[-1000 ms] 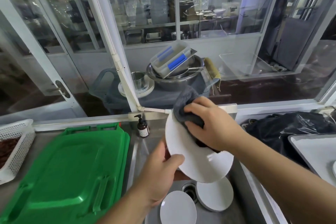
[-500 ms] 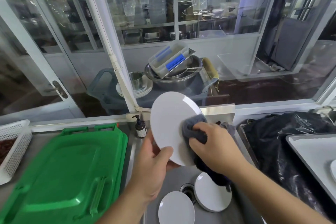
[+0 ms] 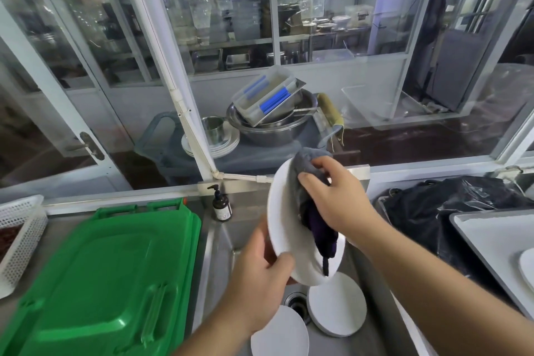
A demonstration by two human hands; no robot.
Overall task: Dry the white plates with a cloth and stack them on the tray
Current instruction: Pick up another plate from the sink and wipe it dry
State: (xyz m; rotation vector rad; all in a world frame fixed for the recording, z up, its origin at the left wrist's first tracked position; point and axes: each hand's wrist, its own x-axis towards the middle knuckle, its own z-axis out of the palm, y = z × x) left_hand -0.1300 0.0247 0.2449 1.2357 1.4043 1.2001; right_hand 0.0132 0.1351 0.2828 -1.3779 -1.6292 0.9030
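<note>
My left hand [image 3: 261, 280] grips the lower edge of a white plate [image 3: 284, 228], which is tilted up on edge over the steel sink [image 3: 219, 254]. My right hand [image 3: 332, 196] holds a dark grey cloth [image 3: 306, 166] and presses it on the plate's upper right face; a dark tail of the cloth hangs down over the plate. Two more white plates [image 3: 336, 308] [image 3: 278, 332] lie in the sink by the drain. At the far right sits the grey tray [image 3: 491, 243] with a white plate [image 3: 527, 269] on it, cut by the frame edge.
A green plastic lid [image 3: 107, 277] covers the counter on the left, beside a white perforated basket [image 3: 20, 237]. A brown pump bottle [image 3: 221, 205] stands at the sink's back rim. A black plastic bag [image 3: 439, 211] lies between the sink and the tray. A glass partition runs behind.
The plate has been turned in my left hand, and my right hand has moved the cloth from the plate's middle up to its top right part.
</note>
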